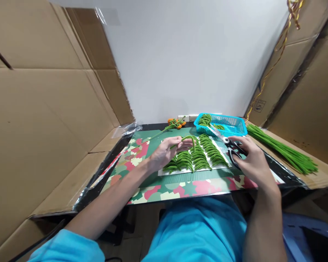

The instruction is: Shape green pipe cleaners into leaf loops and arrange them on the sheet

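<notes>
Between the fingertips of my left hand [171, 147] is a bent green pipe cleaner [191, 138], its end hooking downward. My right hand [252, 156] grips black-handled scissors [226, 140] by the loops, the silver blades pointing up and left toward the basket. Under and beyond my left hand, rows of short curved green pipe-cleaner pieces [199, 154] lie on a white sheet [164, 172]. Part of the left rows is hidden by that hand. The scissors are apart from the held pipe cleaner.
A blue plastic basket [235, 125] at the back holds more curved green pieces. Long straight green pipe cleaners [284, 149] lie bundled at the right. An orange flower with a green stem [177, 123] rests at the back left. Cardboard walls [43, 109] flank the table.
</notes>
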The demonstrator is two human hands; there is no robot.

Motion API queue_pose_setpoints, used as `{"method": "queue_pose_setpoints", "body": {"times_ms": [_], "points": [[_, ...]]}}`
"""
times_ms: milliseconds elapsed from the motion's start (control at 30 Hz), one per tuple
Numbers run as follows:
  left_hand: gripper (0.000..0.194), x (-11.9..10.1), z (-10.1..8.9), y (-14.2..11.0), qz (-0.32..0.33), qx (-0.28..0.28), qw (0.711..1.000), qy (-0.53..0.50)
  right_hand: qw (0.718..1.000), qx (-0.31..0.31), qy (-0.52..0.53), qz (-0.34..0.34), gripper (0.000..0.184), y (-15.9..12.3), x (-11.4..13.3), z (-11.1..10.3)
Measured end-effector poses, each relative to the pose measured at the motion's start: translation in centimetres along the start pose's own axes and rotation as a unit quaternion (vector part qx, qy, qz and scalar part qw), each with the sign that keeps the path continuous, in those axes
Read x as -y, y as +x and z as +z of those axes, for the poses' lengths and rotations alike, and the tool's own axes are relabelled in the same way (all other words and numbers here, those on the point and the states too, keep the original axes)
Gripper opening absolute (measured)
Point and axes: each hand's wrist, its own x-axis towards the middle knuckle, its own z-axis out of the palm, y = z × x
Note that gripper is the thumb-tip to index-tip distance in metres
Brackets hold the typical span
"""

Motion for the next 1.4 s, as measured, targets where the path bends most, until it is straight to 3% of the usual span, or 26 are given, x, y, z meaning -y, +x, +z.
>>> {"method": "queue_pose_setpoints", "body": {"times_ms": [133,267,367,600,767,900,1100,1200,1333,1400], "points": [[0.020,-0.2,0.0,-0.1,-0.027,0.021,0.998,-0.057,0.997,0.027,-0.060,0.044,0.045,-1.2,-3.0,-1.4],[0.024,-0.6,0.1,-0.3,-0.021,0.028,0.999,-0.031,0.975,0.071,-0.152,0.149,0.039,-2.0,-5.4,-2.1],[0.021,-0.7,0.1,-0.4,-0.010,0.035,0.999,0.013,0.955,0.087,-0.219,0.182,0.039,-2.2,-5.8,-2.2],[0.029,-0.6,-0.2,-0.6,0.013,0.077,0.996,0.043,0.960,0.134,-0.204,0.139,0.049,-1.8,-5.7,-1.8],[0.035,-0.6,0.3,-0.3,-0.017,0.052,0.998,-0.006,0.961,0.176,-0.187,0.099,0.049,-1.8,-5.8,-1.6],[0.037,-0.5,0.2,-0.1,-0.034,0.020,0.999,-0.011,0.966,0.163,-0.181,0.090,0.045,-1.6,-5.3,-1.3],[0.036,-1.2,0.7,0.0,-0.047,-0.006,0.999,0.014,0.982,0.073,-0.166,0.048,0.035,-0.6,-2.3,-0.6],[0.037,-1.2,1.4,0.4,-0.051,-0.015,0.998,0.017,0.994,0.029,-0.102,-0.003,0.030,0.2,1.2,0.3],[0.030,-0.2,2.2,1.0,-0.089,-0.003,0.996,0.033,0.994,0.029,0.043,-0.095,0.029,0.8,6.7,2.8],[0.024,0.3,2.4,1.0,-0.107,-0.008,0.994,0.037,0.994,0.010,-0.002,-0.106,0.021,0.9,8.8,4.3]]}}
